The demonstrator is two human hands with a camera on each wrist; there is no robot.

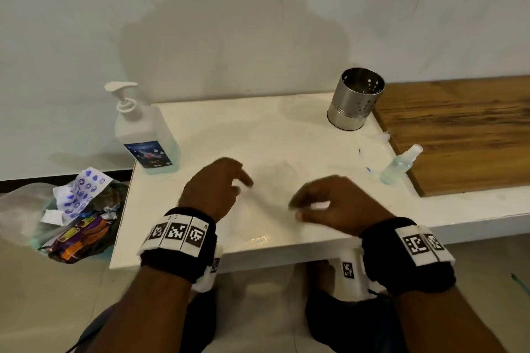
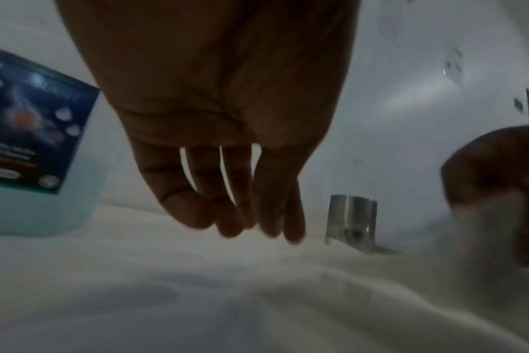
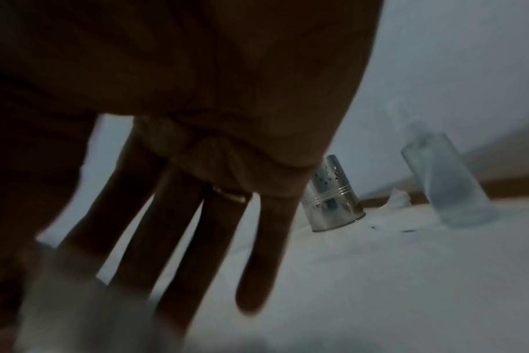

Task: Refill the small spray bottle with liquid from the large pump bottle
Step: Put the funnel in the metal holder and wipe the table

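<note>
Currently both your hands hover over the white table (image 1: 286, 135), left hand (image 1: 210, 189) loose and empty, right hand (image 1: 338, 203) pinching something small and white, with the pump bottle (image 1: 144, 135) untouched at ten o'clock and the spray bottle (image 1: 400, 165) at two, likely before the refill starts.

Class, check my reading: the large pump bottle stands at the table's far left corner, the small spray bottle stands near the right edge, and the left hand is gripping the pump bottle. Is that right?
One detail is wrong. The left hand grips nothing; it hovers over the table, apart from the pump bottle, as the head view shows. The spray bottle does stand near the right edge.
</note>
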